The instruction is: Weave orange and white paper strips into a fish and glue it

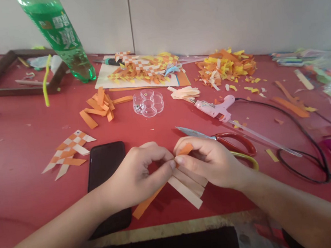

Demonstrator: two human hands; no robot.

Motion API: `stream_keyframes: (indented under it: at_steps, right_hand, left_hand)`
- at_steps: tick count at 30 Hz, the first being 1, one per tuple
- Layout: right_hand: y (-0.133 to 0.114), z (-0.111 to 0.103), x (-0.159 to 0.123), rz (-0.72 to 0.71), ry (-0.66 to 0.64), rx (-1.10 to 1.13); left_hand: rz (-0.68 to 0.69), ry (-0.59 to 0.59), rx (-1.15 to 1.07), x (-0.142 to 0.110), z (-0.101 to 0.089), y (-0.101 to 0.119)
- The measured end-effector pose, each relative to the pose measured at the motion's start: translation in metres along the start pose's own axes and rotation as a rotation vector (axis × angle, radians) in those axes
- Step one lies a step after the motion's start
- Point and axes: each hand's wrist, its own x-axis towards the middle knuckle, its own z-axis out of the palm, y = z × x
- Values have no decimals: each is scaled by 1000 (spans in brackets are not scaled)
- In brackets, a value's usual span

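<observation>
Between them, my left hand and my right hand pinch paper strips at thumb and fingertips, just above the red table. Cream paper strips fan down toward me from the pinch. One orange paper strip slants out below my left hand, and an orange end shows at my right fingers. Where the strips cross is mostly hidden by my fingers. Left of the phone lies a woven orange-and-cream paper fish with a dark eye. Red- and yellow-handled scissors lie partly behind my right hand.
A pink glue gun with its cord lies to the right. Near the middle are a clear compartment box, orange strips and cream strips. Woven pieces, paper scraps, a green bottle and a dark frame sit farther back.
</observation>
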Motion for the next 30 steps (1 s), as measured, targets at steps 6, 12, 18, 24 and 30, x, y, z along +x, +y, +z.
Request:
stream_keyframes:
  at_steps: [6, 12, 18, 24, 30]
  right_hand:
    - [-1, -1, -1, 69, -9, 124]
    - [2, -1, 0, 75, -51, 152]
    - [-1, 1, 1, 65, 79, 127]
    - [8, 1, 3, 118, 343, 296]
    - [19, 1, 6, 130, 508, 283]
  left_hand:
    - [-62, -8, 18, 0, -2, 3]
    - [-85, -16, -7, 1, -1, 2]
    - [-238, 6, -193, 1, -1, -3]
    - [-333, 173, -613, 3, -4, -10]
    - [-332, 268, -805, 7, -3, -14]
